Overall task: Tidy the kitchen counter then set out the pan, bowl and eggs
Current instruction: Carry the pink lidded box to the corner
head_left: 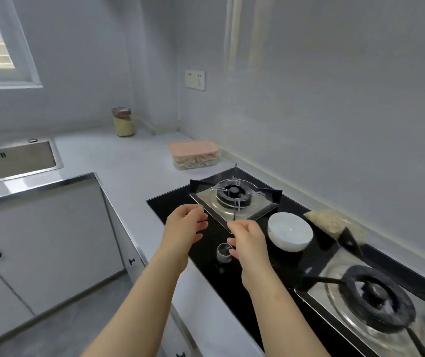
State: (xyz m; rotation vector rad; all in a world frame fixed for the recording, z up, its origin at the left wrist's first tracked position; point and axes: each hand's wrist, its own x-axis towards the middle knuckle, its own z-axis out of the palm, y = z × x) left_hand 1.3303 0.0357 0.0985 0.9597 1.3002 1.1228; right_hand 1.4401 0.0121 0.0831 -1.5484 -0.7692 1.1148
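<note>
Head view: white bowl (290, 231) upright on black hob (170, 202), between its two burners. Over the hob's front part, beside its knob (223, 252), right hand (247, 240) and left hand (184, 225), fingers loosely curled, holding nothing. Beyond the hob's far end, pink-lidded box (193, 154); farther off, jar (123, 121).

A white bowl (290, 231) is seen on the black hob (255, 276); a pink-lidded box (193, 154) is set mid-frame on the pale grey counter (128, 161).

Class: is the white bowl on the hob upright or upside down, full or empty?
Upright and empty: the white bowl has its opening facing up, and only its bare white inside shows.
</note>
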